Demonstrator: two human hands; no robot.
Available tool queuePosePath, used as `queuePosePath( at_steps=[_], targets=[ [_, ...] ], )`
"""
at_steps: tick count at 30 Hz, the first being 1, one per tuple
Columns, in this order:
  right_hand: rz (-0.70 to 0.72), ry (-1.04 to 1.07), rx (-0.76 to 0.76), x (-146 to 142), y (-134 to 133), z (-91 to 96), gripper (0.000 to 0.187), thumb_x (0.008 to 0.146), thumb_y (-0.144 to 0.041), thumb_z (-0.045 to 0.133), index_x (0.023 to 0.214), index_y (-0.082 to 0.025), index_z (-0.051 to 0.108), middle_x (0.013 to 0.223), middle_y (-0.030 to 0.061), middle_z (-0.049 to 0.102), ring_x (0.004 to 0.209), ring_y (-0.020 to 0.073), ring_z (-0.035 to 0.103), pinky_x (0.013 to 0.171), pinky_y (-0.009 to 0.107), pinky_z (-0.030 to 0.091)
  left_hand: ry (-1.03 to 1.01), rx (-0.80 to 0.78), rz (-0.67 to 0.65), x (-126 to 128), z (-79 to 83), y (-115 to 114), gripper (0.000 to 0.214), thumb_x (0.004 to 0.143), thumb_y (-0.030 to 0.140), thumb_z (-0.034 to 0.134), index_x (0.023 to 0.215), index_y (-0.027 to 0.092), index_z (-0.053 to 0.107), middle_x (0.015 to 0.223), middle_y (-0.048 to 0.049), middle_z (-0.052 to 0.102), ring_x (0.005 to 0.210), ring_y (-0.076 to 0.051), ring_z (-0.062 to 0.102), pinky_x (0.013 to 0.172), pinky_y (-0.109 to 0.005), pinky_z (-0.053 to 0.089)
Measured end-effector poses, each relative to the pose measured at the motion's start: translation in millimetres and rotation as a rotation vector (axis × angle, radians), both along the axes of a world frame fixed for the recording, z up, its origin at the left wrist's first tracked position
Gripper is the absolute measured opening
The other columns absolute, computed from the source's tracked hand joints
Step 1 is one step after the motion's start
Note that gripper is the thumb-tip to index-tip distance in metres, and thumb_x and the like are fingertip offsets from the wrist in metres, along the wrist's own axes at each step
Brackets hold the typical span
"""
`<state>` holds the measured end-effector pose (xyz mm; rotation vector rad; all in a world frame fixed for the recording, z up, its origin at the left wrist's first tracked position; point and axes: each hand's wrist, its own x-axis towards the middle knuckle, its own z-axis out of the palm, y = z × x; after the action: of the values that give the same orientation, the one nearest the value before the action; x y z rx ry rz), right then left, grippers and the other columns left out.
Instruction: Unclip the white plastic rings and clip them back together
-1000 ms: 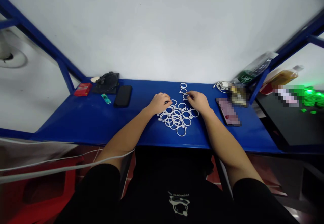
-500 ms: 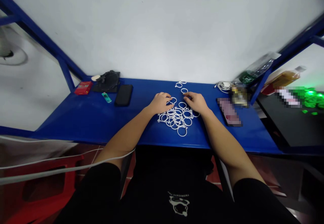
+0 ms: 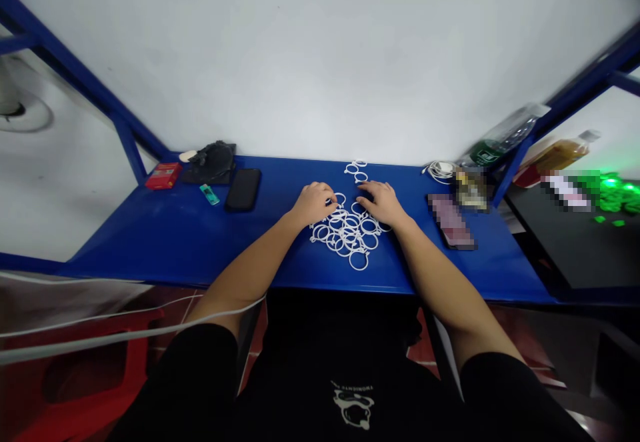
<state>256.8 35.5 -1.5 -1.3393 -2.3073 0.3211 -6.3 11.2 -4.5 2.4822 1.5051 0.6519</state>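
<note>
A loose pile of white plastic rings with small clips (image 3: 350, 230) lies on the blue table (image 3: 165, 242) in front of me. At the pile's upper left edge, my left hand (image 3: 314, 203) has its fingers curled, with a bit of a white ring (image 3: 327, 201) showing between finger and thumb. My right hand (image 3: 383, 203) is over the pile's upper right side, its thumb and fingers apart, the thumb close to a ring (image 3: 357, 208). Farther back, a few rings (image 3: 361, 177) sit close together in a short row; whether they are linked is unclear.
On the left are a black phone (image 3: 243, 189), a teal packet (image 3: 209, 195), a red box (image 3: 164, 176) and a black bag (image 3: 215, 162). To the right lie another phone (image 3: 453, 222), a white charger cable (image 3: 440, 171) and a plastic bottle (image 3: 505, 137) leaning by the blue frame.
My right hand has let go of the ring at the near end of the back row and drawn back toward the pile. My left hand's fingers have curled in slightly.
</note>
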Motion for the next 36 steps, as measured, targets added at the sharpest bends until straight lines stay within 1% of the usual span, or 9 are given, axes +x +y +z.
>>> queuePosePath(
  at_steps=[4,9,14,17,19,23,27,32,36],
  targets=[
    [0.145,0.091,0.066,-5,-7,7.3,0.032,0.099,-0.031,0.065,0.127,-0.022,0.076,0.128,0.0121,0.078,0.120,0.0320,0.071,0.108,0.053,0.053,-0.026,0.024,-0.045,-1,-2.7,2,0.016,0.096,0.033,0.072,0.086,0.022,0.078,0.118,-0.0078,0.074,0.111,-0.028,0.066,0.101,-0.047,0.051],
    [0.260,0.119,0.101,-17,-20,13.2,0.027,0.099,-0.029,0.067,0.123,-0.022,0.077,0.117,0.0094,0.081,0.104,0.0288,0.074,0.097,0.047,0.055,-0.148,0.141,-0.101,1,-4.8,4,0.011,0.101,0.026,0.068,0.093,0.020,0.073,0.125,-0.0097,0.071,0.115,-0.027,0.067,0.105,-0.047,0.052],
    [0.191,0.200,0.147,-21,-26,15.3,0.021,0.101,-0.032,0.065,0.116,-0.022,0.078,0.103,0.0087,0.082,0.093,0.0256,0.074,0.089,0.042,0.055,-0.321,0.279,-0.182,4,1.3,0,0.009,0.102,0.026,0.068,0.097,0.019,0.070,0.126,-0.0104,0.069,0.119,-0.025,0.066,0.107,-0.046,0.053],
    [0.196,0.269,0.164,-22,-29,17.0,0.021,0.103,-0.031,0.061,0.108,-0.023,0.079,0.100,0.0076,0.082,0.091,0.0236,0.074,0.089,0.039,0.057,-0.344,0.273,-0.216,7,5.4,-4,0.012,0.103,0.029,0.067,0.095,0.020,0.069,0.127,-0.0101,0.069,0.119,-0.024,0.067,0.105,-0.045,0.055],
    [0.218,0.280,0.151,-22,-31,18.4,0.023,0.104,-0.030,0.058,0.109,-0.024,0.080,0.100,0.0070,0.082,0.091,0.0229,0.074,0.089,0.039,0.057,-0.318,0.235,-0.223,8,7.1,-6,0.013,0.103,0.030,0.067,0.094,0.020,0.070,0.124,-0.0096,0.071,0.117,-0.023,0.068,0.104,-0.043,0.056],
    [0.253,0.250,0.101,-24,-34,21.5,0.025,0.102,-0.031,0.059,0.115,-0.025,0.079,0.106,0.0071,0.082,0.095,0.0231,0.074,0.092,0.039,0.058,-0.251,0.171,-0.174,8,8.2,-8,0.012,0.103,0.032,0.068,0.102,0.021,0.074,0.113,-0.0083,0.077,0.112,-0.023,0.072,0.104,-0.043,0.054],
    [0.242,0.232,0.101,-24,-35,22.2,0.028,0.106,-0.035,0.055,0.117,-0.025,0.080,0.109,0.0081,0.082,0.098,0.0240,0.074,0.094,0.041,0.057,-0.234,0.162,-0.120,10,7.5,-10,0.017,0.103,0.035,0.068,0.111,0.023,0.077,0.108,-0.0072,0.081,0.104,-0.023,0.074,0.102,-0.044,0.053],
    [0.219,0.210,0.145,-27,-37,20.3,0.031,0.107,-0.033,0.052,0.118,-0.024,0.080,0.106,0.0091,0.082,0.097,0.0255,0.073,0.093,0.041,0.057,-0.203,0.178,-0.084,15,6.4,-10,0.016,0.103,0.033,0.066,0.101,0.026,0.081,0.100,-0.0053,0.082,0.099,-0.023,0.074,0.101,-0.043,0.053],
    [0.194,0.242,0.181,-31,-40,19.6,0.032,0.108,-0.033,0.049,0.116,-0.024,0.079,0.104,0.0090,0.081,0.097,0.0256,0.073,0.092,0.041,0.057,-0.208,0.215,-0.064,17,7.1,-12,0.020,0.104,0.032,0.064,0.093,0.024,0.079,0.093,-0.0041,0.080,0.093,-0.021,0.073,0.104,-0.044,0.051]
  ],
)
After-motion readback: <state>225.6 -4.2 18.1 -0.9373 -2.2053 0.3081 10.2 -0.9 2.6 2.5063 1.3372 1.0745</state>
